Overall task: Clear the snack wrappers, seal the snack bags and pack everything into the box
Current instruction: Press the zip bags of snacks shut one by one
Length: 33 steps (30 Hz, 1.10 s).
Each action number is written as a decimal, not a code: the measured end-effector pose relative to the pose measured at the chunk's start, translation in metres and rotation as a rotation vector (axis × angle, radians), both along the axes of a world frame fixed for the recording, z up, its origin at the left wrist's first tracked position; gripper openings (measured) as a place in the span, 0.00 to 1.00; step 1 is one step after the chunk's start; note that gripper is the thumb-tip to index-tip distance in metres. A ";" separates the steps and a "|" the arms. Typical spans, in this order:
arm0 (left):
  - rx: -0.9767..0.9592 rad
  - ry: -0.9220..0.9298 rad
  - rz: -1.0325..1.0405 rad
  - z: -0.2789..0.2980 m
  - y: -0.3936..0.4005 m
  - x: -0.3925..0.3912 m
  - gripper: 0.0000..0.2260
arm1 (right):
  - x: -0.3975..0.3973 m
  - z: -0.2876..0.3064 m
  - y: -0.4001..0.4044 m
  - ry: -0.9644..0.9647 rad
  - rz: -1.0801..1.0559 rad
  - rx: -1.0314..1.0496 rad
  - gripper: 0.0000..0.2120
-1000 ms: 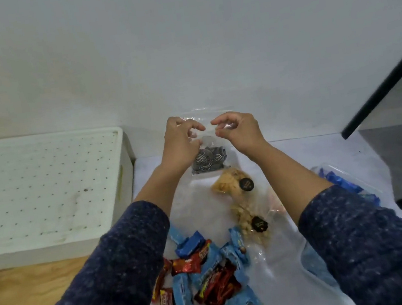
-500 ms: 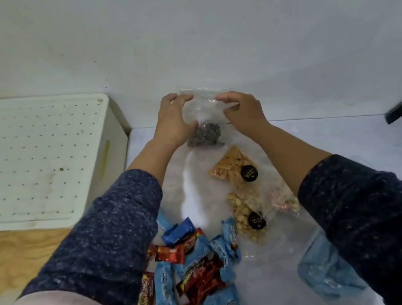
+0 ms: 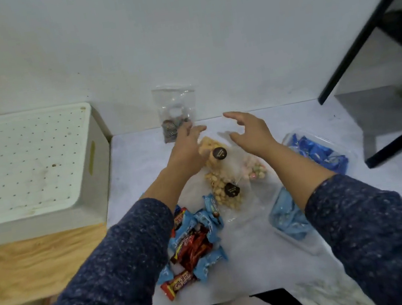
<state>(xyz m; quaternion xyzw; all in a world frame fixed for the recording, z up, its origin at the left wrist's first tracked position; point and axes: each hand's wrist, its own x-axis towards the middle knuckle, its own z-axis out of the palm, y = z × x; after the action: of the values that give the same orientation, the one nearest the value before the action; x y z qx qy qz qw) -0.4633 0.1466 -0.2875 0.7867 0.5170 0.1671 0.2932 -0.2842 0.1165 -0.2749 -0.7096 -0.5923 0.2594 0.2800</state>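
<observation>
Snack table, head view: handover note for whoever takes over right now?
Left hand: open, holding nothing, above the cracker bag.
Right hand: open, holding nothing.
The clear bag of dark swirled sweets stands propped against the wall; whether it is sealed I cannot tell.
The nut bag and pastel candy bag lie mid-table, the loose candy bars nearer, two blue packs to the right.
The white box sits left, lid on.
Left: remaining bags, then pack everything.

The left hand (image 3: 185,147) covered the lower right corner of the clear bag (image 3: 174,109) and part of the yellow snack bag (image 3: 210,146). The sleeves hid some candy bars (image 3: 195,244). Label print was unreadable. The white box (image 3: 27,165) ran off the left edge.
</observation>
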 end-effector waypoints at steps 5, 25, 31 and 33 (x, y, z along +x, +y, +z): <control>-0.107 -0.019 -0.071 -0.031 -0.061 0.016 0.28 | 0.016 -0.023 -0.055 -0.070 0.061 -0.099 0.27; 0.102 -0.020 0.439 -0.062 -0.091 0.078 0.07 | 0.064 -0.068 -0.029 -0.131 0.297 -0.141 0.15; 0.085 -0.328 0.633 -0.010 -0.067 0.064 0.04 | 0.059 -0.021 -0.013 0.404 0.099 -0.017 0.02; 0.069 -0.472 0.672 0.014 -0.058 0.061 0.03 | 0.054 0.007 -0.008 0.574 0.071 -0.010 0.03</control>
<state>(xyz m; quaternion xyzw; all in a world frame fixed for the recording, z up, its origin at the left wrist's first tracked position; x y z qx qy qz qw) -0.4028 0.0888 -0.2731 0.5236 0.6577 0.4466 0.3063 -0.2305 0.1086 -0.2682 -0.5874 -0.5119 0.4622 0.4235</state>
